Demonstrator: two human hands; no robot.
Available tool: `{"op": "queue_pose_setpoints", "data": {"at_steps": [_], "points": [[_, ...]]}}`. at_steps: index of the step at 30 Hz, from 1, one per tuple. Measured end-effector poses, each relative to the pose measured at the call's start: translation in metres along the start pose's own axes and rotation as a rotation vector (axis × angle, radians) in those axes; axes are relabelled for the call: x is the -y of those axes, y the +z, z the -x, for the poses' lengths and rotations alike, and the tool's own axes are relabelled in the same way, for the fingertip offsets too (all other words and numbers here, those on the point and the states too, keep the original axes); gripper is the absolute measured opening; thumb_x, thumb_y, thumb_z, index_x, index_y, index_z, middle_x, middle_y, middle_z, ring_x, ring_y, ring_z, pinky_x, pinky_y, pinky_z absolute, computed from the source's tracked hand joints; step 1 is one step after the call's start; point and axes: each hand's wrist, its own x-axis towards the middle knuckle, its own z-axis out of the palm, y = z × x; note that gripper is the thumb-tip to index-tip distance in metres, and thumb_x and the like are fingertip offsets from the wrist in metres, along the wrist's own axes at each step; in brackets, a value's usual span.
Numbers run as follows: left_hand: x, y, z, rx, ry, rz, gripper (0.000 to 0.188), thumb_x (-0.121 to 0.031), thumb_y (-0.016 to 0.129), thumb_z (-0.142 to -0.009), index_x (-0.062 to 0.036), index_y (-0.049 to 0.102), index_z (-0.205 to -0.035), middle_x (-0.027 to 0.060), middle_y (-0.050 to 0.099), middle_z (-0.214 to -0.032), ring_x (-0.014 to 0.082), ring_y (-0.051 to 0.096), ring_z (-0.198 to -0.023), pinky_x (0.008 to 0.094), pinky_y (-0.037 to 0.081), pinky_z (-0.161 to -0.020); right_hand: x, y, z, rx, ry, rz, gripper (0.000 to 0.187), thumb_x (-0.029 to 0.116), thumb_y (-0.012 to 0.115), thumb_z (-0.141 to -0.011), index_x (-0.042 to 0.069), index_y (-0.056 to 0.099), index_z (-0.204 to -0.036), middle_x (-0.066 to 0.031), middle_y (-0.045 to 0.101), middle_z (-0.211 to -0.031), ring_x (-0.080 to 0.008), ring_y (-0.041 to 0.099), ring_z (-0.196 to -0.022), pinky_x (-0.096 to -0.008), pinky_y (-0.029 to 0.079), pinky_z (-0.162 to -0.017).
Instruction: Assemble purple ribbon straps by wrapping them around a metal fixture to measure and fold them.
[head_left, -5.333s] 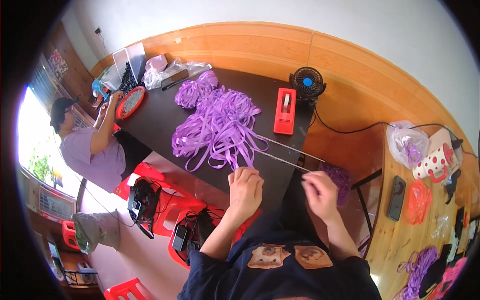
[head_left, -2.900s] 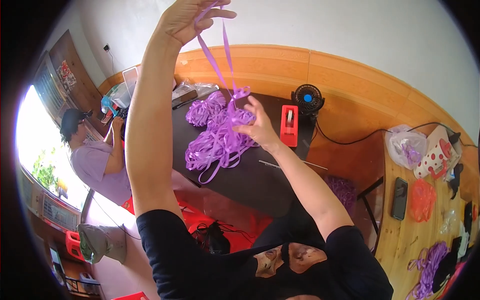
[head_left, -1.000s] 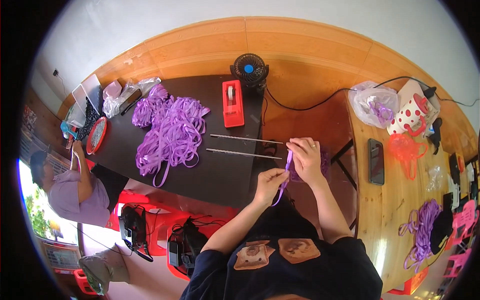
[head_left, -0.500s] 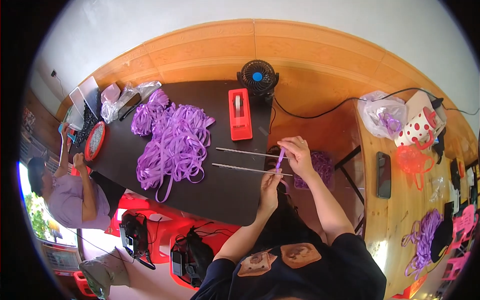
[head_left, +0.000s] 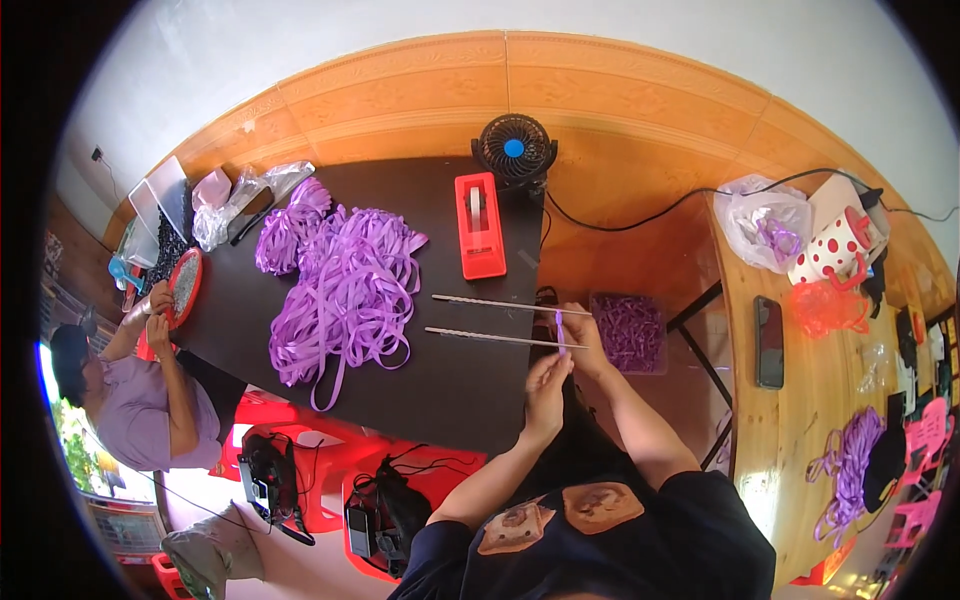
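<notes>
Two thin metal rods [head_left: 490, 303] stick out side by side over the dark table's right edge. A short purple ribbon [head_left: 561, 330] spans the rods near their free ends, wrapped about them. My left hand [head_left: 547, 390] is closed, pinching the ribbon's near end just below the nearer rod. My right hand [head_left: 590, 345] is curled beside the ribbon, its fingers behind and between the rods; they appear closed on the ribbon, partly hidden. To the left lies a large heap of purple ribbon [head_left: 345, 280].
A red tape dispenser [head_left: 481, 230] and a black fan [head_left: 514, 148] stand at the table's back. A bin of purple ribbon pieces [head_left: 628, 335] sits below, right. A wooden table [head_left: 800, 440] holds a phone [head_left: 768, 342] and spotted cup [head_left: 832, 248]. A co-worker [head_left: 150, 400] sits left near a red tray [head_left: 185, 288].
My right hand has come down from above the farther rod to between the rods. My left hand has shifted slightly down. The co-worker's raised hand has lowered toward the red tray.
</notes>
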Motion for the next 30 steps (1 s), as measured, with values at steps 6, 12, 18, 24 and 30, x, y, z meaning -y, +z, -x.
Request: {"op": "queue_pose_setpoints", "data": {"at_steps": [6, 12, 18, 24, 30], "points": [[-0.002, -0.007, 0.058, -0.038, -0.092, -0.18, 0.012, -0.004, 0.064, -0.087, 0.0035, 0.067, -0.095, 0.0031, 0.065, -0.083, 0.0073, 0.058, -0.076, 0.0199, 0.046, -0.073, -0.003, 0.016, 0.05, 0.012, 0.179, -0.097, 0.014, 0.013, 0.059, -0.088, 0.002, 0.066, -0.093, -0.0109, 0.06, -0.082, -0.0251, 0.055, -0.083, -0.0351, 0.042, -0.074], [-0.038, -0.011, 0.098, 0.104, -0.153, -0.211, 0.012, -0.003, 0.063, -0.087, 0.0044, 0.068, -0.096, 0.0046, 0.065, -0.083, 0.0078, 0.059, -0.077, 0.0204, 0.046, -0.073, -0.003, 0.019, 0.108, -0.015, 0.245, -0.095, 0.014, 0.007, 0.059, -0.087, 0.0, 0.066, -0.096, -0.0111, 0.061, -0.088, -0.025, 0.057, -0.086, -0.033, 0.045, -0.075], [-0.076, -0.016, 0.119, 0.18, -0.282, -0.145, 0.01, -0.001, 0.063, -0.086, 0.0012, 0.07, -0.094, 0.0043, 0.068, -0.082, 0.0065, 0.059, -0.071, 0.0186, 0.046, -0.065, 0.048, 0.008, 0.139, -0.13, 0.226, 0.009, 0.004, 0.003, 0.061, -0.081, 0.0, 0.064, -0.08, -0.0152, 0.061, -0.08, -0.0325, 0.059, -0.075, -0.038, 0.046, -0.066], [-0.095, -0.033, 0.118, 0.226, -0.249, -0.216, 0.012, 0.001, 0.062, -0.086, 0.0031, 0.068, -0.095, 0.0053, 0.068, -0.084, 0.0078, 0.06, -0.071, 0.0193, 0.048, -0.066, 0.09, 0.01, 0.166, 0.182, 0.313, -0.32, 0.009, 0.005, 0.059, -0.083, -0.003, 0.061, -0.079, -0.013, 0.052, -0.065, -0.0218, 0.053, -0.06, -0.0327, 0.04, -0.054], [-0.103, -0.041, 0.115, 0.241, -0.346, -0.247, 0.014, 0.0, 0.064, -0.084, 0.0033, 0.068, -0.098, 0.0068, 0.068, -0.084, 0.009, 0.061, -0.073, 0.0202, 0.049, -0.066, 0.114, 0.011, 0.183, 0.398, 0.556, -0.642, 0.005, -0.001, 0.06, -0.08, -0.002, 0.063, -0.075, -0.0011, 0.057, -0.064, -0.007, 0.046, -0.061, -0.0278, 0.038, -0.054]]}}
